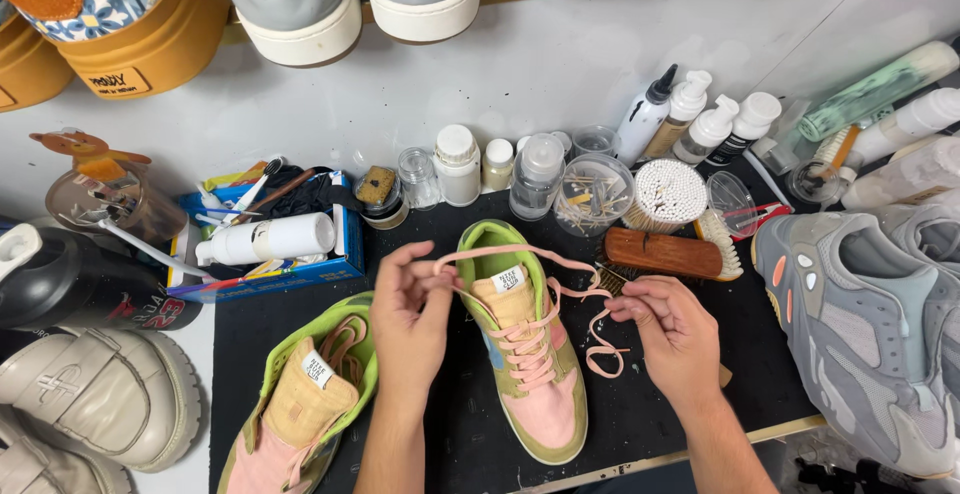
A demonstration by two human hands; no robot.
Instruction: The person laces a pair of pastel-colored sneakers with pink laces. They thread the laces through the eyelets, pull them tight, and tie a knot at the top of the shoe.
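Lying at the left of the black mat on the counter, a second sneaker is waiting with its lace loose. Just to its right, the left hand is pinching one end of the pink lace near the collar of the upright sneaker, fingers closed on it. The lace is running across the tongue to the right hand, which is gripping the other end beside a wooden brush. Lacing seems nearly done at the top eyelets; the next move likely calls for evening both ends and keeping them taut.
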